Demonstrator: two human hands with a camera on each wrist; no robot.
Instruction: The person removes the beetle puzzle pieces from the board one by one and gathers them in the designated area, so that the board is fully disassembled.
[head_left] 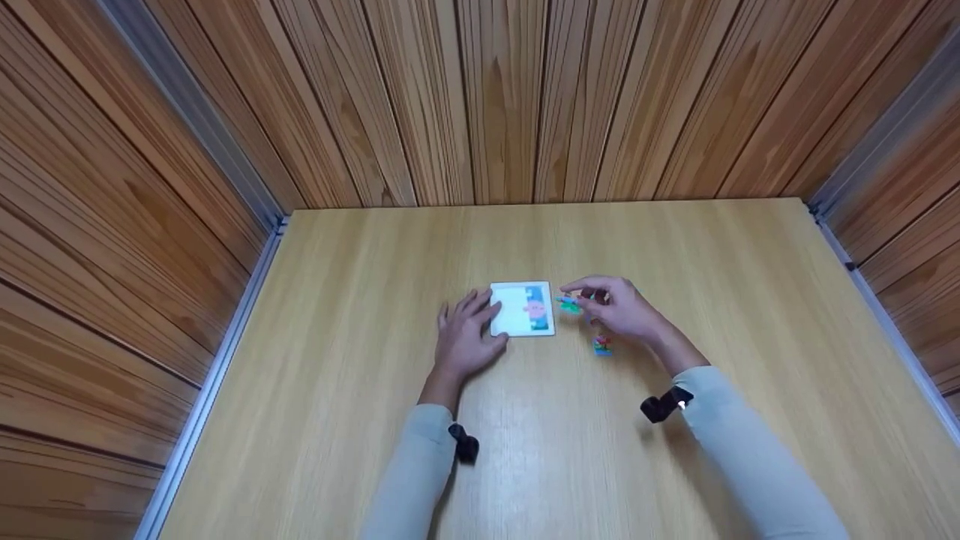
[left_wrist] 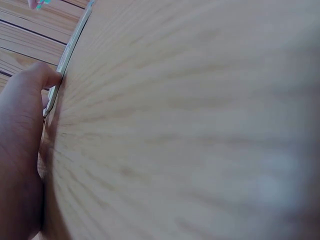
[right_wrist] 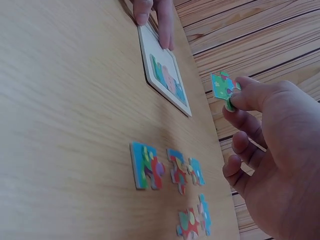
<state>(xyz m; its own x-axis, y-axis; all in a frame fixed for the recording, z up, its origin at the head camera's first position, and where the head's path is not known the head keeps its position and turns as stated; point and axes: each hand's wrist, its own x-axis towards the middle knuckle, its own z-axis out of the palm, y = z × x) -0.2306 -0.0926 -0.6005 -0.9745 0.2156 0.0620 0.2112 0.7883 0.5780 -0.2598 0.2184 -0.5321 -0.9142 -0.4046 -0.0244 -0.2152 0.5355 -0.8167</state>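
A small white puzzle tray (head_left: 510,309) lies on the table with joined pieces (head_left: 535,307) along its right side, showing a pink figure on blue. My left hand (head_left: 465,341) rests at the tray's left side, fingers extended onto it and thumb (left_wrist: 50,77) against its near edge. Just right of the tray, my right hand (head_left: 622,309) pinches a green and blue puzzle piece (right_wrist: 220,87) between thumb and index finger. In the right wrist view that piece is raised off the tabletop, the other fingers loosely bent beneath it.
Several loose puzzle pieces lie below and beside my right hand, among them a blue one with red and green (right_wrist: 145,167) and a red one (right_wrist: 187,225). Wood-panelled walls (head_left: 502,105) with metal corner rails (head_left: 217,352) bound the table (head_left: 337,360).
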